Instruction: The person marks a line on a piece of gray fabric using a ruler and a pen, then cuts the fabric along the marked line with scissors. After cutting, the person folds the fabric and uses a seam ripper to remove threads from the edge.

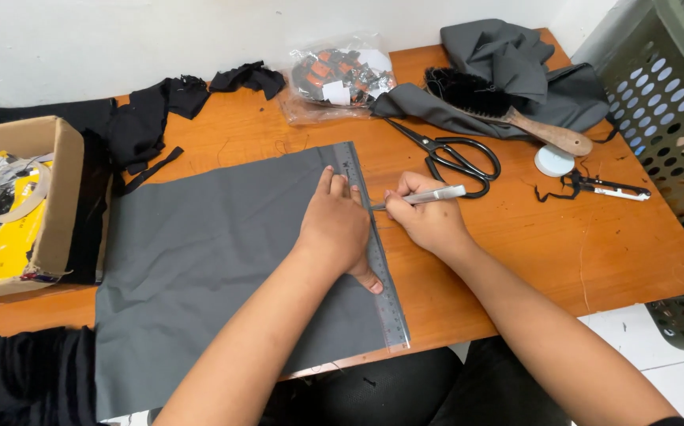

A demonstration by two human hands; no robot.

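A grey fabric sheet (208, 260) lies flat on the orange wooden table (563, 237). A clear plastic ruler (389, 304) rests along the sheet's right edge. My left hand (338, 225) presses flat on the ruler and the fabric, fingers spread. My right hand (429, 217) grips a slim silver pen-like tool (425, 197), its tip touching the ruler's right edge near the upper part of the fabric.
Black scissors (452, 154), a wooden brush (507, 110) on dark grey cloth (515, 63), a white round disc (553, 160), small snips (606, 187), a plastic bag of parts (338, 75), black scraps (160, 110), a cardboard box (18, 205) at left, a grey basket (673, 118) at right.
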